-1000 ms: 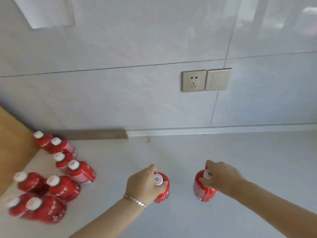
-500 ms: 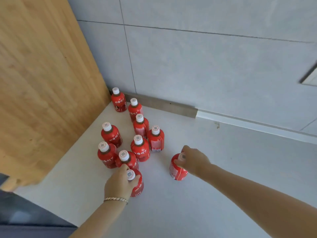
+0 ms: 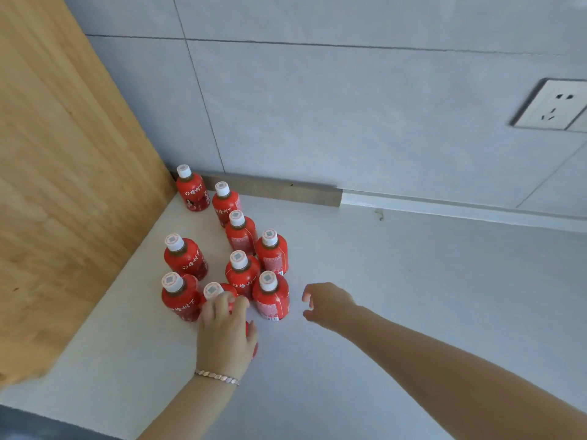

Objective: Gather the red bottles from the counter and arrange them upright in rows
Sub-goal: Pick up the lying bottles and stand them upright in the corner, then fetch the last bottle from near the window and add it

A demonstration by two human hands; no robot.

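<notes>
Several red bottles with white caps stand upright in the counter's back left corner, from the farthest red bottle (image 3: 192,193) down to the front left red bottle (image 3: 178,298). The nearest right-hand red bottle (image 3: 270,298) stands free. My right hand (image 3: 325,304) hovers just to its right, fingers apart and holding nothing. My left hand (image 3: 225,336) is closed over the top of another red bottle (image 3: 254,347), which shows only as red slivers beside the palm. Its fingertips reach a half-hidden red bottle (image 3: 213,291).
A tall wooden panel (image 3: 63,185) walls off the left side. The grey tiled wall carries a socket (image 3: 552,106) at upper right and a grey strip (image 3: 270,192) at its base. The pale counter (image 3: 413,281) spreads right; its front edge (image 3: 31,417) lies lower left.
My right hand set its bottle upright beside the group and let go, drawing back to the right. My left hand still covers its bottle at the front of the group. The view moved closer.
</notes>
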